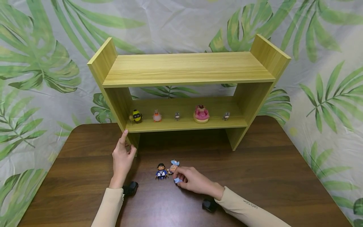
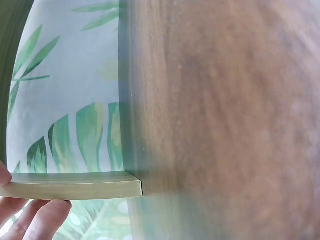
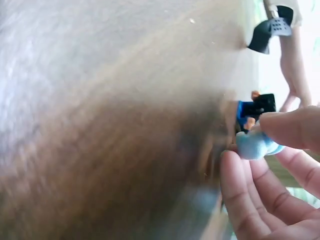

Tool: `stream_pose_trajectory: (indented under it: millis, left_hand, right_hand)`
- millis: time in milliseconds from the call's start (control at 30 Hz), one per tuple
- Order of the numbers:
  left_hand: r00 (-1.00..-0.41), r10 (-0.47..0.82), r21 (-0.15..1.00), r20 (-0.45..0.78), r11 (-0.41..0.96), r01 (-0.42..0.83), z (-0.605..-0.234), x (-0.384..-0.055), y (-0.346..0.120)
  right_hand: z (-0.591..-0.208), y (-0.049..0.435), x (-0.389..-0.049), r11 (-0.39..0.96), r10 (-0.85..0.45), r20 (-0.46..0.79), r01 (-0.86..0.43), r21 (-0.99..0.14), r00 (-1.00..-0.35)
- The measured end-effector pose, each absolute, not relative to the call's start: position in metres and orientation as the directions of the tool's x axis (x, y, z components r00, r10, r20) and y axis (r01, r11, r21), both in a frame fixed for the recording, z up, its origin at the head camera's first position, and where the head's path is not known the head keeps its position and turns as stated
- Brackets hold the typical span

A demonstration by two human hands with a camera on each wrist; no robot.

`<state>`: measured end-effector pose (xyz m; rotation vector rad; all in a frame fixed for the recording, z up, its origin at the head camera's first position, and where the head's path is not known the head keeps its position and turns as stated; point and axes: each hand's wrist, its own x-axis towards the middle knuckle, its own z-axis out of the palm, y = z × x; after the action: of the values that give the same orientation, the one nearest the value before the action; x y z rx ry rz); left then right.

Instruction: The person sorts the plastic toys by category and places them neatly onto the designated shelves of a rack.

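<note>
Wooden shelf [image 1: 187, 67]: upright on the table [image 1: 255, 189], before a leaf-print cloth [image 1: 175, 28].
Right hand [image 1: 195, 180]: in front of the shelf, fingers pinching a light-blue toy [image 1: 178, 180].
Light-blue toy: between thumb and fingertips, in front of the shelf; its far end is hidden by the thumb.
Peach-headed figure [image 1: 173, 168]: on the table in front of the shelf, just beyond the pinching fingers; whether it touches them, I cannot tell.
Blue-jacketed figure [image 1: 161, 172]: in front of the shelf, just left of the peach-headed figure.
Left hand [image 1: 122, 157]: at the shelf's left side panel, thumb on 1 face and fingers on the other, grasping it.
Middle board, left to right: 1 small gold piece [image 1: 131, 118], 1 yellow-and-black toy [image 1: 137, 116], 1 pale toy with orange feet [image 1: 157, 116], 1 gray figure [image 1: 177, 116], 1 pink toy [image 1: 201, 114], 1 more gray figure [image 1: 226, 116].
</note>
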<state>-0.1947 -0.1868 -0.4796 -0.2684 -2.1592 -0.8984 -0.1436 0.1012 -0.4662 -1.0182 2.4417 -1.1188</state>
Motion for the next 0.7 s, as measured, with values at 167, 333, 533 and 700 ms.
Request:
stream_pose_trajectory:
  millis: [167,333,533,700]
  left_hand:
    - [-0.684,-0.098,0.521,0.723,0.727,0.447,-0.479,-0.195,-0.187]
    - [-0.684,-0.101,0.525,0.722,0.724,0.448,-0.479,-0.195,-0.186]
    - [-0.682,-0.099,0.522,0.725,0.725,0.449,-0.478,-0.194,-0.186]
    - [-0.686,-0.104,0.527,0.721,0.724,0.444,-0.478,-0.193,-0.186]
  right_hand:
    - [-0.460,0.107,-0.146,0.425,-0.665,0.074,-0.458,-0.781,-0.743]
    - [-0.448,0.113,-0.147,0.394,-0.631,0.109,-0.438,-0.808,-0.768]
    - [-0.437,0.116,-0.149,0.353,-0.598,0.169,-0.447,-0.822,-0.783]
    - [-0.430,0.119,-0.149,0.312,-0.585,0.202,-0.448,-0.838,-0.785]
